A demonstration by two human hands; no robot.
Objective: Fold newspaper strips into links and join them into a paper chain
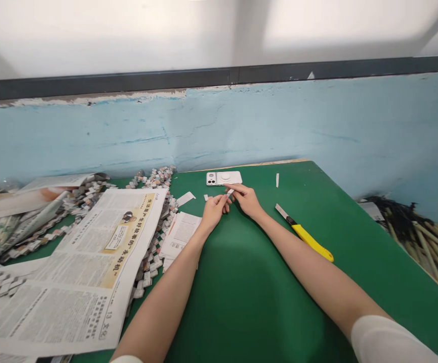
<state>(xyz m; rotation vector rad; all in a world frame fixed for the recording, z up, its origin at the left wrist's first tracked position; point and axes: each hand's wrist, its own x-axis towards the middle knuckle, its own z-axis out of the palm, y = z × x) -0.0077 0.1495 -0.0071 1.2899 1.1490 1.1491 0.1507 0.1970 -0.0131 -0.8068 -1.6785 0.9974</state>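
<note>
Near the middle of the green table, my left hand (pixel 214 209) and my right hand (pixel 245 198) meet, both with fingers closed on one small folded paper strip (pixel 230 192). Just behind them lies a white phone (pixel 224 177), face down with its camera at the left. A small paper piece (pixel 205 197) rests just left of my left hand, and a larger paper strip (pixel 186 198) lies farther left. To the right of my right forearm is a utility knife (pixel 311 241) with a yellow handle, its blade pointing away toward the wall.
A large newspaper sheet (pixel 86 267) covers the left side, over chains of folded paper (pixel 154 264). Cut paper pieces (pixel 181 234) lie beside it. Another narrow strip (pixel 277 180) is at the back right. Past the right table edge are bundled sticks (pixel 430 244). A blue wall (pixel 241 126) stands behind.
</note>
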